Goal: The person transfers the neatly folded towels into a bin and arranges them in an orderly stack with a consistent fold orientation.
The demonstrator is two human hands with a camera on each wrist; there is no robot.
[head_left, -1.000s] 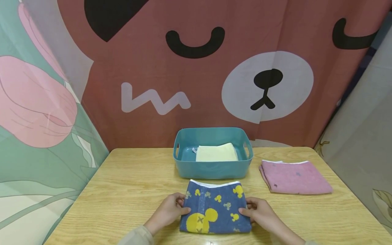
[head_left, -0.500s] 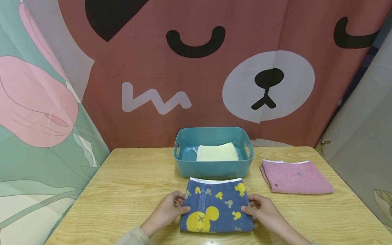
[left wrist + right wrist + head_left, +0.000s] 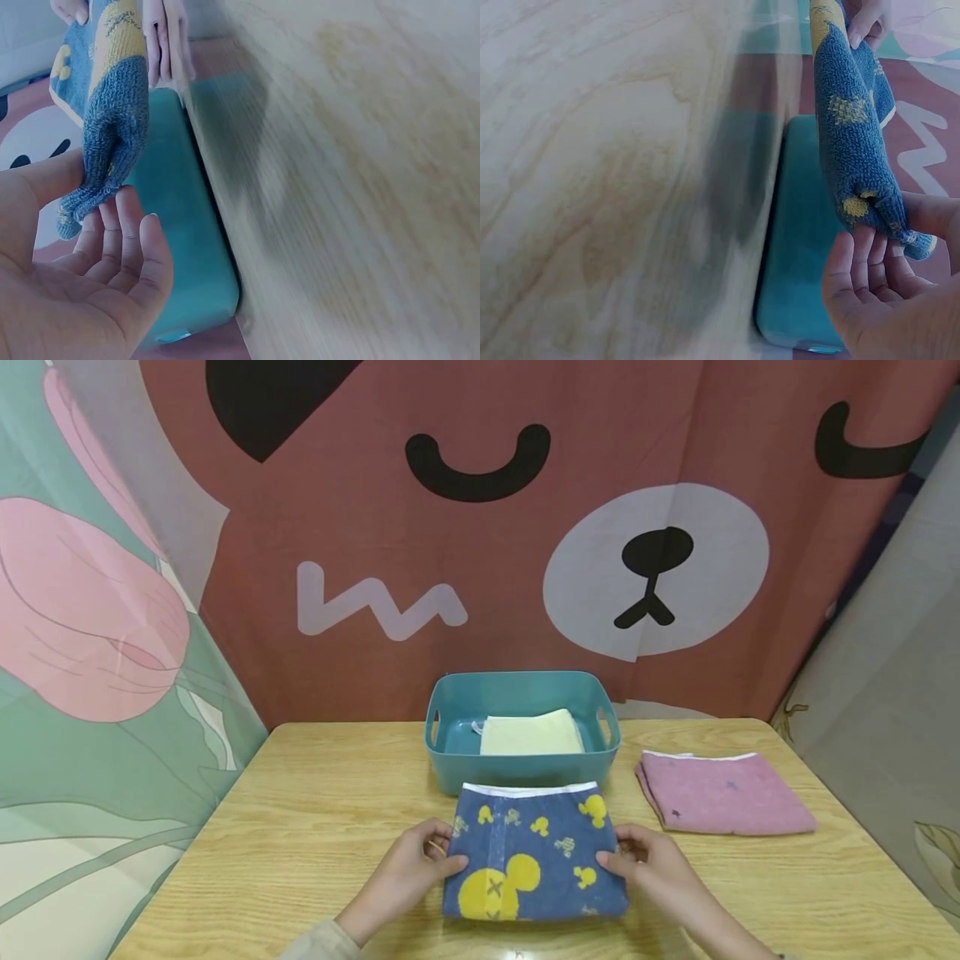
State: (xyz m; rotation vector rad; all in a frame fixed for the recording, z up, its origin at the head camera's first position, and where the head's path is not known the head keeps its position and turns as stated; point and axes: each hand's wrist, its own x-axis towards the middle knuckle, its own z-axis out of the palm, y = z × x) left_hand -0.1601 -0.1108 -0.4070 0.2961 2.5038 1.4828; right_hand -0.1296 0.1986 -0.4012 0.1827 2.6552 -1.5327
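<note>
A folded blue towel [image 3: 540,852] with yellow cartoon shapes and a white far edge is held between both hands in front of the basket. My left hand [image 3: 408,872] pinches its left side, thumb on top and fingers beneath. On the opposite side, my right hand [image 3: 656,868] pinches it the same way. Both wrist views show the towel [image 3: 116,112] raised above the table, its folded layers gripped at each end. In the head view its far edge overlaps the front of the teal basket [image 3: 517,772].
Inside the basket lies a folded pale yellow towel [image 3: 531,735]. A folded pink towel [image 3: 727,797] rests on the wooden table [image 3: 300,810] to the right. Printed curtains [image 3: 480,568] stand behind the table and along both sides.
Both hands have lifted the blue towel off the table and moved it slightly forward, toward the basket. The basket, the yellow towel and the pink towel stay in place.
</note>
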